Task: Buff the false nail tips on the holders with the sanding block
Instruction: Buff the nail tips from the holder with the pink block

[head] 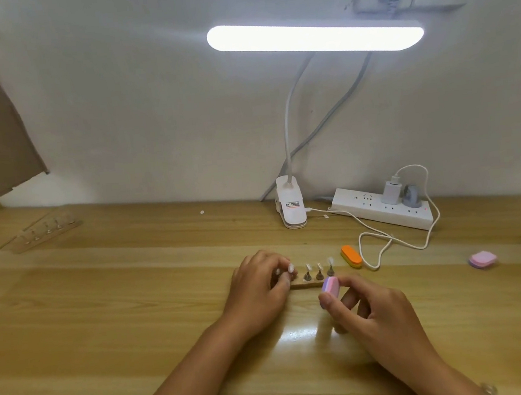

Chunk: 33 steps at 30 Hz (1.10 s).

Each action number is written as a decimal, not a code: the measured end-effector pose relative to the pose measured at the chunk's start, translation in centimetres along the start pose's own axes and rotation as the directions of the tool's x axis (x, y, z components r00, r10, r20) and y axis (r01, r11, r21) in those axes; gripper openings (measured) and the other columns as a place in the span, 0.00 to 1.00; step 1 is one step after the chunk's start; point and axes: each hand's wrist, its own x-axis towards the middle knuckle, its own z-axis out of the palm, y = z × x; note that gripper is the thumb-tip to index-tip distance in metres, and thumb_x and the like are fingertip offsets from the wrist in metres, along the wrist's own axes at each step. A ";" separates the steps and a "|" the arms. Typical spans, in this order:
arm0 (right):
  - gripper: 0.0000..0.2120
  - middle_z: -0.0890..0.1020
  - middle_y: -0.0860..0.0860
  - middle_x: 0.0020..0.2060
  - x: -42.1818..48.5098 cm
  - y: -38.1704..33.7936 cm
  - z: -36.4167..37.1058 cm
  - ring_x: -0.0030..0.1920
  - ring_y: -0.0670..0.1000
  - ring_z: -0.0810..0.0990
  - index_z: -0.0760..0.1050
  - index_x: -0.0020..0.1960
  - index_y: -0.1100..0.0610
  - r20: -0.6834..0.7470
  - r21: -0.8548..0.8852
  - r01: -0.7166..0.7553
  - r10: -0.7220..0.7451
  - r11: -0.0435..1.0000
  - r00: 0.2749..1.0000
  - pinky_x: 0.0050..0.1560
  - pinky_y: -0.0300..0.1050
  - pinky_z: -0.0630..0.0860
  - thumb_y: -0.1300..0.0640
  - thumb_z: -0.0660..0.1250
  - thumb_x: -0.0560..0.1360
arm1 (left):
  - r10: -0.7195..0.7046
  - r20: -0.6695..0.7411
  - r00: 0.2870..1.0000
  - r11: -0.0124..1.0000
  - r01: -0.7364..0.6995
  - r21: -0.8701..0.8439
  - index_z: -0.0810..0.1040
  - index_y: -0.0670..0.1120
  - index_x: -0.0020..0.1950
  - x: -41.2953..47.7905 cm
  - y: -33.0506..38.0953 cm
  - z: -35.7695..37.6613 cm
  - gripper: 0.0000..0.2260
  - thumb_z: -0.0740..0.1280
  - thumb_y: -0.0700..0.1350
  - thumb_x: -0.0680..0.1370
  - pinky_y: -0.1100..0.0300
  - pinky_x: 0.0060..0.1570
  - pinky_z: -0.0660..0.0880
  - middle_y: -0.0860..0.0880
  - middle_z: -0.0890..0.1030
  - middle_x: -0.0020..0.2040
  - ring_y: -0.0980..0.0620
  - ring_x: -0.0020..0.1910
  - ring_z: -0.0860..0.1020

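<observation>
just beyond both hands, near the middle of the pale wooden tabletop (137,323), lies the small wooden holder strip (307,285). its long axis runs left to right across the view. the clear false nail tips (320,266) stand upright on dark little stands in a row along it.

the left hand (259,286) covers the strip's left end with its fingers curled down. they seem to pinch the strip or a stand there, but the detail is too small to say which. the right hand (374,311) sits nearer the person, at the strip's right end. thumb and fingers clamp the pink and lilac oval sanding block (330,286), which is held up on end. the block is just in front of the rightmost stands, close to them, and i cannot tell whether it touches a tip.

the right hand is thus the nearer to the three exposed tips, and i judge that a short push away from the body would bring the block's face onto them. the hands themselves are apart, one at each end of the strip.

an orange oval block (351,256) lies just past the strip's right end, and a pink square block (482,260) lies well off to the right.
</observation>
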 end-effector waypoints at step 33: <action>0.17 0.80 0.41 0.45 -0.6 0.5 0.4 0.26 0.48 0.77 0.68 0.59 0.44 -0.043 -0.012 0.217 -0.217 0.976 0.975 0.30 0.48 0.75 0.53 0.70 0.74 | 0.113 0.002 0.994 0.991 -0.112 -0.071 0.78 0.57 0.48 -3.8 2.5 0.1 0.04 0.70 0.48 0.75 0.57 0.41 0.76 0.62 0.80 0.42 0.59 0.36 0.76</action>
